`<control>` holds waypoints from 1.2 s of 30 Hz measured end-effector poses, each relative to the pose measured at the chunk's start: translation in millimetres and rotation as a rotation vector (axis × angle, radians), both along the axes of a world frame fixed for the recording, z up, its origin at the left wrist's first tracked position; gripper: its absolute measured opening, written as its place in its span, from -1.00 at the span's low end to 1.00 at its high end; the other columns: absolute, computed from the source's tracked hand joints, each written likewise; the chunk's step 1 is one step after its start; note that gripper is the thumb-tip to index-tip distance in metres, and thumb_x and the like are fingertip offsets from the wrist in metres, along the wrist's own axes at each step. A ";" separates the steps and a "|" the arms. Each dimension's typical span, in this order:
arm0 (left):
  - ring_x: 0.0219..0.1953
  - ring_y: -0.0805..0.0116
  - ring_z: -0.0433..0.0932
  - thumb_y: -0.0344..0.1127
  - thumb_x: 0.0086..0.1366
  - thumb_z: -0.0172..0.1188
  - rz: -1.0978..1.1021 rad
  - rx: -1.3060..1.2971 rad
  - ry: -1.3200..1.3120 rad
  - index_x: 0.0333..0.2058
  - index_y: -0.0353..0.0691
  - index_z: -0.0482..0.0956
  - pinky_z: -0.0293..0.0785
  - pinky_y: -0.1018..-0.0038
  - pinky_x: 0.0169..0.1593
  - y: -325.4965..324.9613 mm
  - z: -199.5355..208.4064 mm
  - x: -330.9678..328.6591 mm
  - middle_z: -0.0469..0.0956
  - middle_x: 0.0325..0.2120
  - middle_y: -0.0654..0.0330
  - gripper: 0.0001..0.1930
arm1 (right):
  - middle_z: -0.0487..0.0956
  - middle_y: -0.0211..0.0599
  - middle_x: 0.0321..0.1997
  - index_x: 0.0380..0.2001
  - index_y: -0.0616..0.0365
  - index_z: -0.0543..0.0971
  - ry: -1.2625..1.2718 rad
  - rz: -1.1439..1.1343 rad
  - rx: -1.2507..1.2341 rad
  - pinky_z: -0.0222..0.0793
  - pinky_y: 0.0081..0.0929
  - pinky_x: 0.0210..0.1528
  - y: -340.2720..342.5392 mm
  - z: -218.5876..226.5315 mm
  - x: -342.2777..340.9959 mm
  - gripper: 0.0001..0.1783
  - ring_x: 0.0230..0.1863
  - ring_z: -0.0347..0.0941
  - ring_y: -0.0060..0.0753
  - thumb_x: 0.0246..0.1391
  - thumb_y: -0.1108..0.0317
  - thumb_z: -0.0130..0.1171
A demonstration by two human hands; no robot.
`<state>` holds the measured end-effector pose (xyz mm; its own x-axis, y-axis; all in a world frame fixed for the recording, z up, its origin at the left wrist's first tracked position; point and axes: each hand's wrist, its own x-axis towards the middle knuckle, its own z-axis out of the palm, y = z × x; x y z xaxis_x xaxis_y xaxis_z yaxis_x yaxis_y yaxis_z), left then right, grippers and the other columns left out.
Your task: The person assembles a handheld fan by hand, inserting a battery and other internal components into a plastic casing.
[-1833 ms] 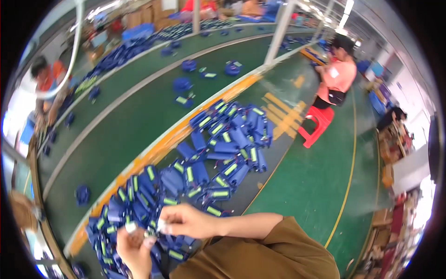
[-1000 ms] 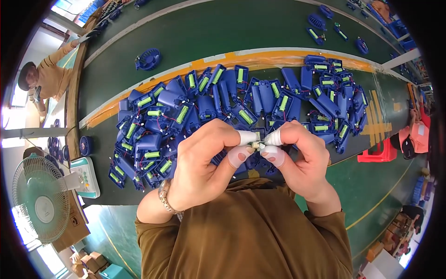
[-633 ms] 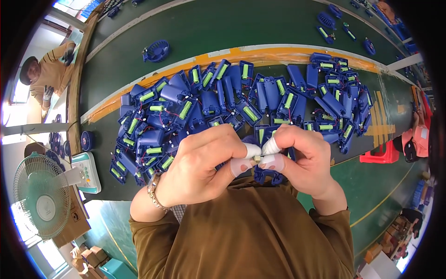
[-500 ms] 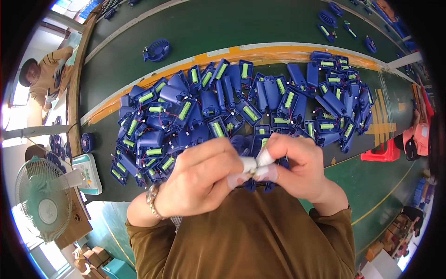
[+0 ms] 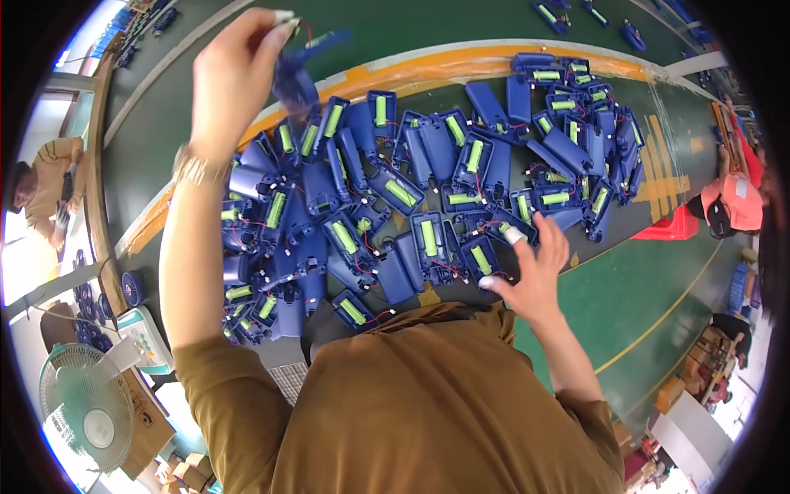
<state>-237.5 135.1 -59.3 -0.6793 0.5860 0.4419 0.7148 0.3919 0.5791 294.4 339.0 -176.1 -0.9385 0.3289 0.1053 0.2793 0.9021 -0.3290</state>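
Note:
My left hand (image 5: 234, 78) is raised at the far left, over the far edge of the pile. Its taped thumb and fingertips pinch a small end with a red wire. Beside and below the pinch shows a blue plastic part (image 5: 296, 86), smeared by motion, its exact shape unclear. My right hand (image 5: 535, 272) hovers low at the pile's near right edge, fingers apart and holding nothing, white wraps on thumb and index fingertip. Just left of it lies an open blue housing (image 5: 481, 260) with a green battery cell. Another blue housing (image 5: 429, 238) with a cell lies farther left.
Many blue housings with green cells and thin wires cover the dark table. A strip of orange tape (image 5: 436, 66) edges a green belt (image 5: 387, 20) beyond. A fan (image 5: 86, 407) stands at left, a red stool (image 5: 671, 224) at right. Another person (image 5: 49, 193) sits at far left.
My hands, together in front of my chest before, have parted. The left has reached forward and left with the blue part; the right has opened and moved right. The view has shifted.

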 end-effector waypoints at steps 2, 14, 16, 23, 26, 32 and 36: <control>-0.09 -0.12 0.92 -0.26 0.61 0.48 -0.019 -0.197 0.252 0.13 -0.17 0.88 0.83 0.06 0.06 28.7 -53.1 -40.2 0.90 -0.15 -0.05 -0.76 | 0.18 0.24 0.90 0.58 -0.02 0.61 -0.078 0.031 0.045 -0.06 0.55 0.78 0.3 -26.2 0.8 0.21 0.83 0.11 0.55 0.20 -0.74 0.42; 0.75 -0.14 0.34 0.35 0.69 0.28 -0.397 -0.445 0.138 0.47 0.44 0.78 0.11 -0.68 0.66 190.9 -160.7 140.3 0.59 0.62 0.20 -0.47 | 0.47 0.04 0.72 0.41 -0.08 0.71 0.099 0.094 -0.042 0.26 0.40 0.60 53.3 -15.6 -120.6 -0.13 0.68 0.40 0.32 0.16 -0.28 0.67; 0.74 -0.13 0.36 0.31 0.65 0.33 -0.443 -0.528 0.145 0.46 0.43 0.79 0.14 -0.66 0.66 182.2 -140.6 153.1 0.60 0.61 0.20 -0.48 | 0.54 -0.01 0.67 0.36 -0.09 0.75 0.140 0.111 -0.037 0.34 0.35 0.56 74.0 3.8 -82.7 -0.20 0.64 0.48 0.26 0.15 -0.20 0.71; 0.71 -0.08 0.40 0.17 0.54 0.53 -0.567 -0.828 0.220 0.41 0.38 0.82 0.25 -0.60 0.65 200.6 -61.2 147.1 0.60 0.58 0.17 -0.48 | 0.54 0.10 0.64 0.43 0.11 0.68 0.222 -0.523 0.254 0.31 0.28 0.66 239.2 -22.0 15.3 -0.29 0.63 0.45 0.35 0.30 0.05 0.55; 0.66 -0.08 0.46 0.13 0.53 0.56 -0.563 -0.726 0.142 0.39 0.31 0.84 0.38 -0.45 0.63 288.8 -51.3 143.6 0.61 0.57 0.17 -0.49 | 0.47 0.25 0.72 0.58 0.26 0.55 0.179 -0.661 0.169 0.22 0.25 0.77 225.2 -63.0 2.2 -0.28 0.72 0.36 0.42 0.58 0.03 0.34; 0.75 -0.15 0.37 0.15 0.59 0.51 -0.536 -0.391 -0.012 0.54 0.31 0.71 0.41 -0.40 0.62 505.5 -109.1 120.7 0.43 0.73 0.10 -0.38 | 0.24 0.46 0.84 0.69 0.37 0.45 0.208 -0.604 -0.064 0.03 0.33 0.88 213.9 -88.0 -47.0 -0.25 0.84 0.14 0.60 0.79 -0.01 0.13; 0.76 -0.16 0.35 0.19 0.59 0.49 -0.567 -0.366 -0.056 0.55 0.30 0.71 0.39 -0.42 0.63 568.9 -116.5 169.7 0.43 0.74 0.08 -0.37 | 0.15 0.53 0.88 0.66 0.26 0.51 0.142 -0.536 -0.317 -0.06 0.41 0.90 219.8 -56.9 -42.4 -0.35 0.87 0.04 0.71 0.74 0.12 0.17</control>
